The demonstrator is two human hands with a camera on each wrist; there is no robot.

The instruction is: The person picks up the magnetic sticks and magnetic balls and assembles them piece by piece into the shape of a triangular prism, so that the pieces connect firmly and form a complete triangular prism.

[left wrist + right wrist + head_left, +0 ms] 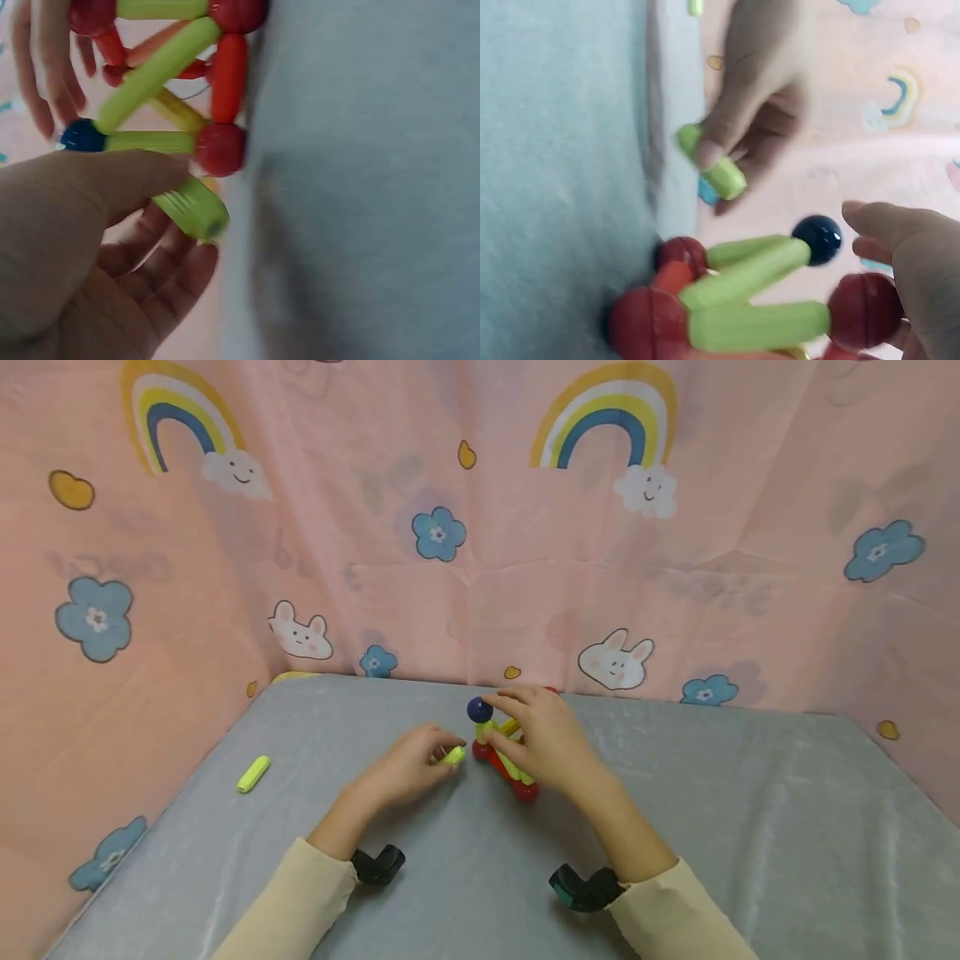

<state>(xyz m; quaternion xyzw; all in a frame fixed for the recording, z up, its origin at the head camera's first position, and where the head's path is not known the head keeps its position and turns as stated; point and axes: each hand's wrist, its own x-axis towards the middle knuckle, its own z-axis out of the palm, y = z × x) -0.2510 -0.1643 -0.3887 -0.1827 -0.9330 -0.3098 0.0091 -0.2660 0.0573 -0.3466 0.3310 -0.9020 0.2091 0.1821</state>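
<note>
A small frame of sticks and balls (527, 791) stands on the table, joined from yellow-green, red and yellow sticks and red balls. A dark blue ball (817, 240) tops one of its upright yellow-green sticks. Close by on the left, my left hand (408, 764) pinches a loose yellow-green stick (191, 210) between thumb and fingers, apart from the frame in the right wrist view. My right hand (543, 735) reaches over the frame's right side with fingers extended near the blue ball. Whether its fingertips touch the frame is hard to tell.
Another yellow-green stick (253, 774) lies by itself on the left of the grey cloth-covered table (675, 827). Behind and at the sides hangs a pink patterned curtain (495, 593). Black devices (378, 865) sit at both wrists.
</note>
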